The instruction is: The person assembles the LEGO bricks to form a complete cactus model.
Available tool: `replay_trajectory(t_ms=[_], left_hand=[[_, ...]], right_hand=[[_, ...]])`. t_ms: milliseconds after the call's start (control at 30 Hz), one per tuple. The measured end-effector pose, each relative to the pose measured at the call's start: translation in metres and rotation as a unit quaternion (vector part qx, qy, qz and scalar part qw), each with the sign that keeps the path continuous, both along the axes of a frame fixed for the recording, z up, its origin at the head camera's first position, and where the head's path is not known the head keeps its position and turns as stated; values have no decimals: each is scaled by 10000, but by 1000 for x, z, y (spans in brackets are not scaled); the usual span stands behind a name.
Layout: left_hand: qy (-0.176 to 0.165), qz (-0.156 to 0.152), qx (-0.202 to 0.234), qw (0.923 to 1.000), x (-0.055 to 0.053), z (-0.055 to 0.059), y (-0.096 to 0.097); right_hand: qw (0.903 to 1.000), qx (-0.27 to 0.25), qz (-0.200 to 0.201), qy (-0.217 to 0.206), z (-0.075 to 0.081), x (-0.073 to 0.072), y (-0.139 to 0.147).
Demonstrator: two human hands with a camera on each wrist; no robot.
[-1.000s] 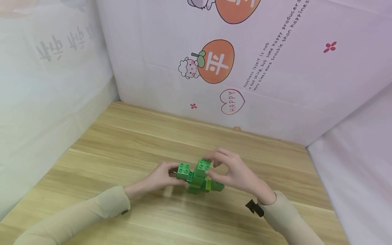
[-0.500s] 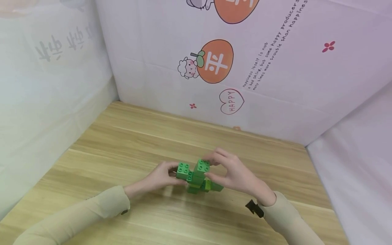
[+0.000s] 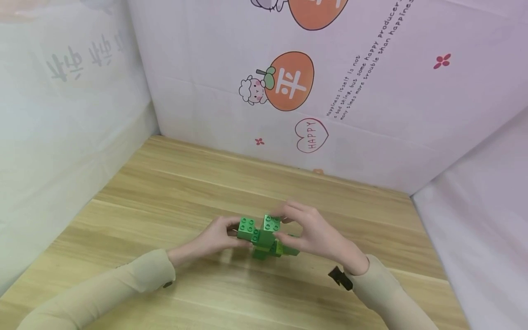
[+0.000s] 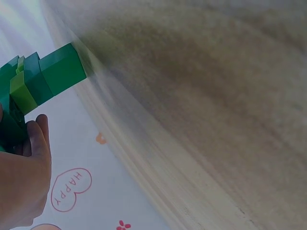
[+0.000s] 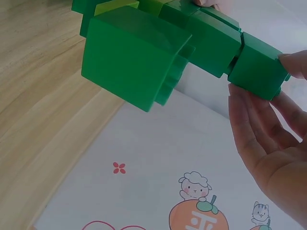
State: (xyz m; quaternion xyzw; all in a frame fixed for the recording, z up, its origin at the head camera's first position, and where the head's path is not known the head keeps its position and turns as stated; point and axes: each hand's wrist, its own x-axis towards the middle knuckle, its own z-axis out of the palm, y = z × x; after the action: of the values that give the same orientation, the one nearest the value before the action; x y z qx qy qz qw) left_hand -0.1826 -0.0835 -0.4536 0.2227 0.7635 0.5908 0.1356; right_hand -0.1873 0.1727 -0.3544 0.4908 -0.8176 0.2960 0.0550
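Note:
A build of green and lime toy building bricks (image 3: 264, 240) is held just over the wooden table. My left hand (image 3: 214, 234) grips its left side, beside a studded green block (image 3: 246, 227); in the left wrist view part of that hand (image 4: 26, 177) shows below the bricks. From the right, my right hand (image 3: 311, 231) pinches the top green brick (image 5: 259, 66) between thumb and fingers. The right wrist view shows this brick at the end of the stack, with a thin uneven gap at its joint. Some left fingers are hidden behind the build.
The wooden table (image 3: 198, 183) extends around the hands. White printed cloth (image 3: 214, 68) rises behind it, with further cloth walls at left (image 3: 74, 137) and right (image 3: 486, 197). A black strap piece (image 3: 340, 278) sits at the right cuff.
My right hand and its pinched brick have shifted slightly left, and the brick's top is turned a little. The left hand keeps its place on the build.

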Motion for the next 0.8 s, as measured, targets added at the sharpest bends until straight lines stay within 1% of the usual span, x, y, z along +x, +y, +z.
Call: replay_trajectory(t_ms=[267,600,800], left_hand=[[50,-5,10,10000,0,-1,0],[63,9,9,10000,-1,-1,0],[25,-3,18,10000,-1,-1,0]], right_hand=[[9996,-153,-21,-234,-1,1,0],[9993,-314,-2,-222,-2,-1,-1],[9989,-284,-50,-382,1,-1,-1]])
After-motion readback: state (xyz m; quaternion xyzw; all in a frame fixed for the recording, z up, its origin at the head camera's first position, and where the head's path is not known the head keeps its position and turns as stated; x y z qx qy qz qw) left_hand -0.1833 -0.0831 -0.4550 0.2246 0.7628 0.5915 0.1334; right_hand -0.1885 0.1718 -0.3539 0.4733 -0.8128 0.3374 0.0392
